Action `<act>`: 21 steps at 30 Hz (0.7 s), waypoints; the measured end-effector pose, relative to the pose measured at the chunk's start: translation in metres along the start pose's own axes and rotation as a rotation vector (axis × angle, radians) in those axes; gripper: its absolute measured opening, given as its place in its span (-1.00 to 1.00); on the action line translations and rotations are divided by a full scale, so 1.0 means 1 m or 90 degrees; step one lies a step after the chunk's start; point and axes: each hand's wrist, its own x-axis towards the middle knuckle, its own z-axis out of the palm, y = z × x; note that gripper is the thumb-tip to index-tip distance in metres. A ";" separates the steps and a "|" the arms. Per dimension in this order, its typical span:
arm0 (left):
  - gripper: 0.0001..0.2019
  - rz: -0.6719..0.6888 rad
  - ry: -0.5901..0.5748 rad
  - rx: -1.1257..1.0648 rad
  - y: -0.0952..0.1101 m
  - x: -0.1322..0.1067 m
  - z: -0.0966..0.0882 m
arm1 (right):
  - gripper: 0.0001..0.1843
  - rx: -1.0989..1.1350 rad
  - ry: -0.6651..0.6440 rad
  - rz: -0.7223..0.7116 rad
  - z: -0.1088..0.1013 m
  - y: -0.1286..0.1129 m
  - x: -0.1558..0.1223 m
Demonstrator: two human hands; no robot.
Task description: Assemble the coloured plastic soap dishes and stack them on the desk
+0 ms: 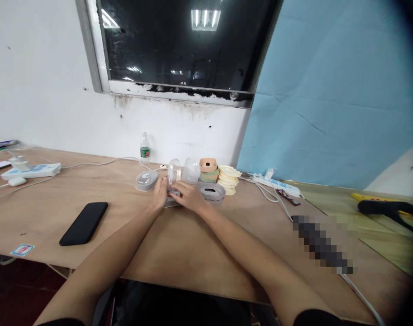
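Reaching forward, both forearms angle inward over the table [179, 253]. Left hand [161, 193] upright, fingers close together at the left side of a clear container [174, 171]. Right hand [190, 195] palm down, fingers slightly parted, bent across its near side. Can't tell if either grips. Container sits just left of a second clear container [192, 171].

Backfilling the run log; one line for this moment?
left hand: beside clear container | right hand: at container, grip unclear | nearby: gray oval piece, cream stack
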 end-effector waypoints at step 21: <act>-0.15 0.127 -0.311 0.779 0.002 -0.005 -0.025 | -0.66 -0.101 0.072 0.362 -0.020 0.111 0.032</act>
